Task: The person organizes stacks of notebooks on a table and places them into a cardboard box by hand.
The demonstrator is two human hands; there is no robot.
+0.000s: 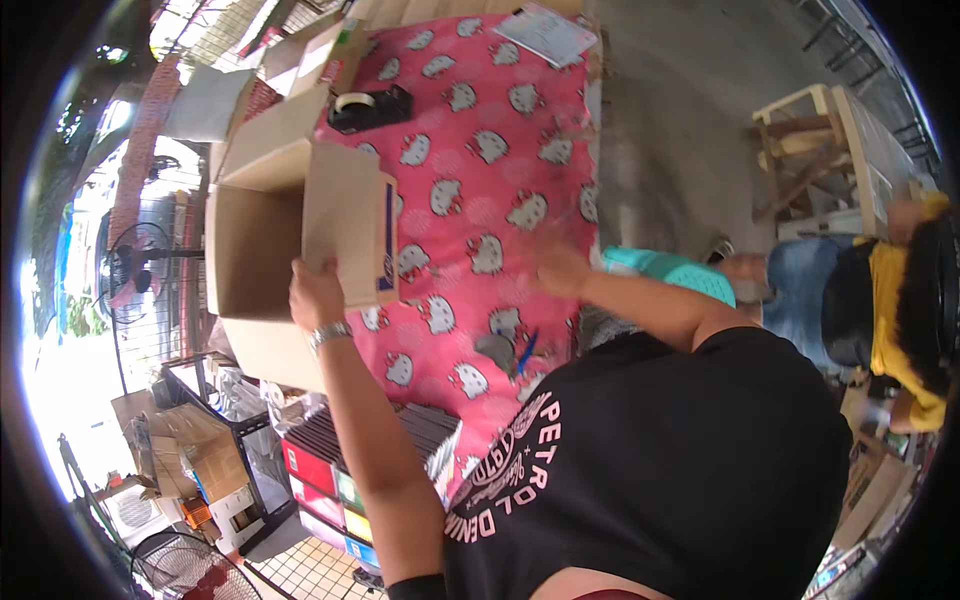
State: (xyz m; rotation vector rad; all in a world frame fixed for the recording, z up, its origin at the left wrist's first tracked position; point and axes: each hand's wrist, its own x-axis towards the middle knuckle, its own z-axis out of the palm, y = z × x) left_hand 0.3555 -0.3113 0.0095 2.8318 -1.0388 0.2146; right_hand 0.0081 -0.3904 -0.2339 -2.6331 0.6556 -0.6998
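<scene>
An open cardboard box [255,250] lies at the left edge of a table, its flaps spread and its hollow inside facing me. My left hand [318,295] is closed on the edge of its right flap [345,210], and that wrist wears a metal watch or bracelet. Over the pink patterned tablecloth [470,215], my right hand [562,268] is smeared by motion, so its fingers cannot be made out. It appears apart from the box. Closer to me on the cloth lie a grey rounded object [495,350] and a blue tool-like object [527,352], both unclear.
A black tape dispenser [370,110] stands beyond the box, with papers [545,36] at the far end. A teal plastic piece [670,272] is by the table's right side. Stacked coloured boxes [325,480] stand lower left. Another person [850,300] is at right, near a wooden frame [805,150].
</scene>
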